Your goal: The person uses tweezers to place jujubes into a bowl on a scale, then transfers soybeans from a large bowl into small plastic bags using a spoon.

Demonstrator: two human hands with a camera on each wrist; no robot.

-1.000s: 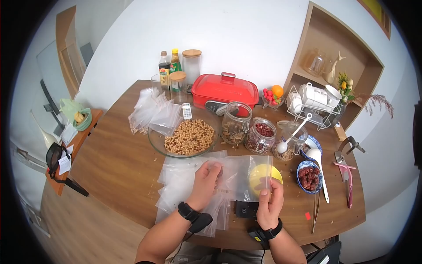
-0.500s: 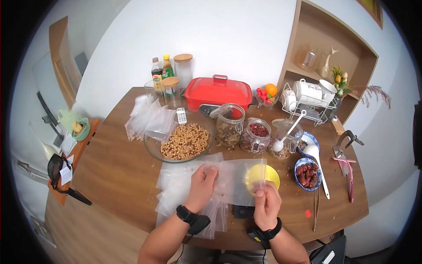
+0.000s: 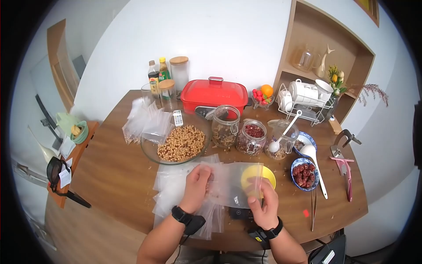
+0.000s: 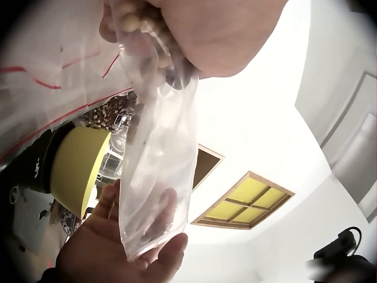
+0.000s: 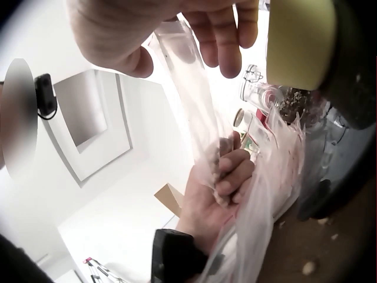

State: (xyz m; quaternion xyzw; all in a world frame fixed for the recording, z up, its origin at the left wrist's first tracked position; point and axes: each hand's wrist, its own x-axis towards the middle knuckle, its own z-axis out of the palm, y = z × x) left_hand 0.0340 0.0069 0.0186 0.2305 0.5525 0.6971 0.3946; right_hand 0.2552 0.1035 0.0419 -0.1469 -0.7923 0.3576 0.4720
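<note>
A clear zip bag (image 3: 228, 185) is held up between both hands over the near part of the table. My left hand (image 3: 195, 189) grips its filled end, where pale beans (image 4: 132, 20) bulge under the fingers in the left wrist view. At the bag's flat, bare end is my right hand (image 3: 264, 204), its thumb and fingers spread apart on either side of the plastic. The right wrist view shows this hand's loose fingers (image 5: 227, 44) beside the bag. Behind the bag, a yellow bowl (image 3: 269, 178) sits by a black scale (image 3: 239, 214).
More clear bags (image 3: 169, 198) lie under the left forearm. Beyond them stand a glass dish (image 3: 149, 152) of beans, filled bags (image 3: 145, 121), glass jars (image 3: 250, 143) and a red cooker (image 3: 215, 94). Rightward are a bowl of dates (image 3: 303, 174), tweezers (image 3: 313, 211) and a white ladle (image 3: 314, 163).
The right hand has loosened from pinching the bag's end, and its thumb now stands away from the fingers. The left hand keeps its grip; the view has shifted slightly.
</note>
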